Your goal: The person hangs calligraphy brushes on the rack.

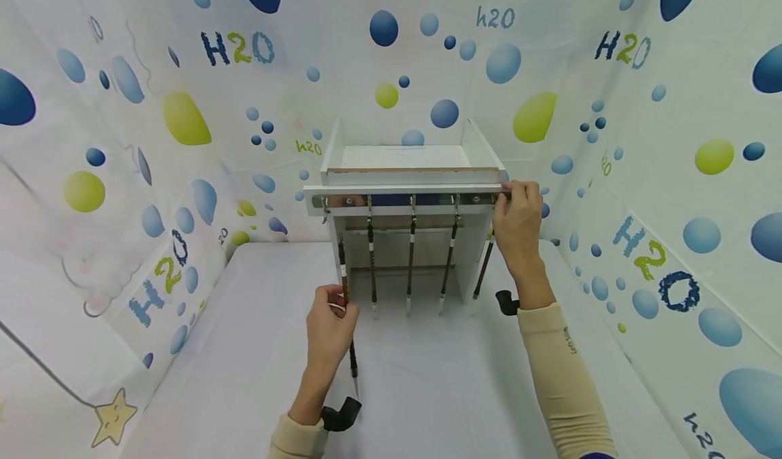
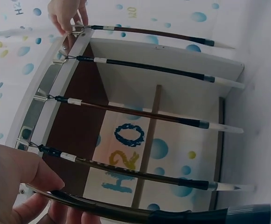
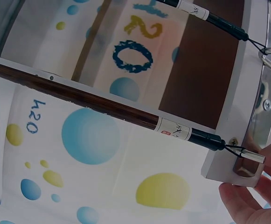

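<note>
A calligraphy brush (image 1: 353, 358) with a dark handle and white tip hangs down from my left hand (image 1: 330, 326), which pinches the handle between thumb and fingers. Its upper end is below the leftmost hook (image 1: 325, 209), apart from it. Close up in the left wrist view, the brush (image 2: 121, 212) crosses the bottom. My right hand (image 1: 520, 231) grips the right end of the white rack's front board (image 1: 403, 189), beside the end hook (image 3: 253, 156). Several other brushes (image 1: 411, 262) hang by black loops from the metal hook strip (image 1: 391, 200), tips down.
The white rack has an open tray top (image 1: 403, 157) and side panels (image 1: 475, 255) standing on a white-covered table (image 1: 269, 350). A white curtain (image 1: 342, 11) with blue and green dots surrounds it. Black wrist-camera mounts (image 1: 342, 415) sit at both wrists.
</note>
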A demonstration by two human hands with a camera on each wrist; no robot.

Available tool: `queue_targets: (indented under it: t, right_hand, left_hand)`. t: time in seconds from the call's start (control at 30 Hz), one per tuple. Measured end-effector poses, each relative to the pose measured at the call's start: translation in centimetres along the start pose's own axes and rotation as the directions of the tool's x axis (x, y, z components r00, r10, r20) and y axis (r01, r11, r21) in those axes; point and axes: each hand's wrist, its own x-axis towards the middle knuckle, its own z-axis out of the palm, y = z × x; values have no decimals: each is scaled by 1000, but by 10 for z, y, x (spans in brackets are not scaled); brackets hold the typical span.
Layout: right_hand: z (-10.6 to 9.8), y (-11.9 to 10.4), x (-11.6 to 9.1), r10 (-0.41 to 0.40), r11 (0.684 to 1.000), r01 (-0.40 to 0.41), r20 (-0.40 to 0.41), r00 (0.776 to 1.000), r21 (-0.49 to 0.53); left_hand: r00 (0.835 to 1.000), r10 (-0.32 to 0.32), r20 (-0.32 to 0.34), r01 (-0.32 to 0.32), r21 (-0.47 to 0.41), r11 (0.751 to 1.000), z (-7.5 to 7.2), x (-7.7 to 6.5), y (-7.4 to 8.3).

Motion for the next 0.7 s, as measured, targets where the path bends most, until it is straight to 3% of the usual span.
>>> queue_targets:
  t: [0.7]
  right_hand:
    - [1, 2, 0, 4, 1000, -4, 5, 1000, -1]
  left_hand:
    - [997, 1, -80, -5, -43, 999, -14, 18, 5]
